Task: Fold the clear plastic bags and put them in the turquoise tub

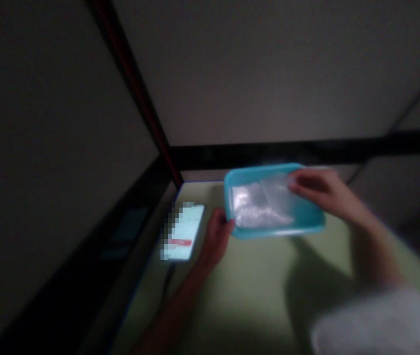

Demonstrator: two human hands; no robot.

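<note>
A blue rectangular plastic tray (pixel 276 231) is tilted towards me above the green tabletop. My left hand (pixel 218 231) is closed on its left edge, with the thumb over the rim. Inside the tray lie clear, shiny plastic bags (pixel 245 204); their contents, if any, are too blurred to make out. My right hand (pixel 317 187) reaches over the tray's right side. Its thumb and fingers pinch the edge of a clear plastic bag (pixel 278 192) that overlaps the others.
A lit phone (pixel 185 234) with a cable lies left of my left hand on the green tabletop (pixel 254 286). Dark-trimmed walls rise behind and to the left. A white sleeve (pixel 383 325) shows at lower right.
</note>
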